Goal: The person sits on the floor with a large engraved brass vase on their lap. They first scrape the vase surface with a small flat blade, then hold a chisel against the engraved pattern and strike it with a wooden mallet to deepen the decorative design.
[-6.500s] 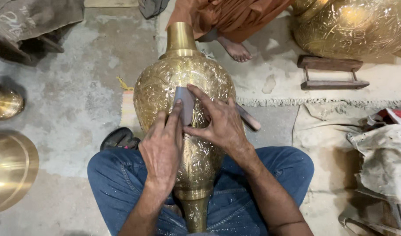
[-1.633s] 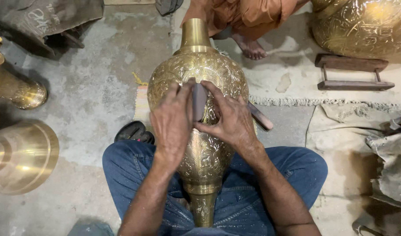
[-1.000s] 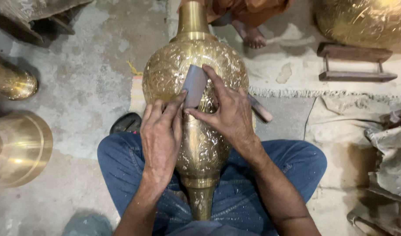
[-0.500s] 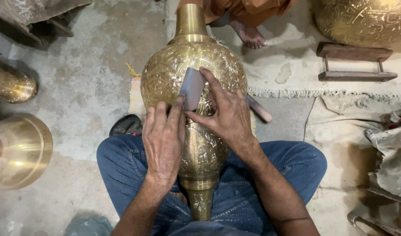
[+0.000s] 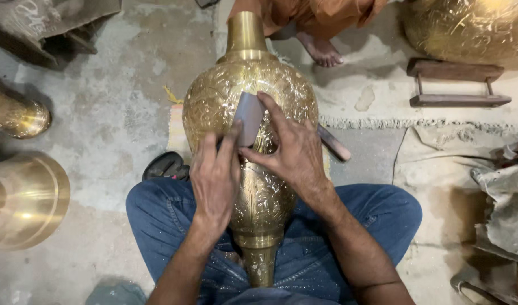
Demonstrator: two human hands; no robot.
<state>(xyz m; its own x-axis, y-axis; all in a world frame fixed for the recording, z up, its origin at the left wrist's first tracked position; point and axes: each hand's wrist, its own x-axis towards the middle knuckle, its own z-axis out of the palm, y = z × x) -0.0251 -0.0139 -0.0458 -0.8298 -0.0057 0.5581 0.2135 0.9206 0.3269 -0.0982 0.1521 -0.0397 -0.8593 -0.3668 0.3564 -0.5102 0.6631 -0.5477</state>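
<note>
We press a small grey abrasive pad [image 5: 248, 117] flat against the upper belly of the brass vase [image 5: 253, 164], and both hands close on it. Our right hand [image 5: 290, 155] pinches the pad between thumb and forefinger, the forefinger laid along its right edge and the thumb under its lower end, the other fingers curled against the embossed metal. Our left hand [image 5: 215, 178] lies palm down on the vase just beside it, fingers stretched so the tips touch the pad's lower left edge; this grip is closed on nothing of its own, only bearing on pad and vase.

The vase lies lengthwise across our lap, its narrow foot between our crossed legs in blue jeans [image 5: 377, 212], its plain neck [image 5: 246, 33] pointing away from us over the concrete floor [image 5: 112, 113]. A wooden handle [image 5: 333, 144] shows from behind the vase's right flank, and a dark sandal [image 5: 165, 166] lies beside our left knee.

Beyond the neck, a person in orange cloth sits with a bare foot [image 5: 321, 52] on the floor. Near the floor's far right stand a small wooden stool [image 5: 456, 85] and a second large brass vessel [image 5: 473, 28]. At the left edge lie a brass bell-shaped piece [image 5: 21, 197] and a smaller brass part [image 5: 18, 116]. Crumpled cloth [image 5: 496, 192] covers the right side.
</note>
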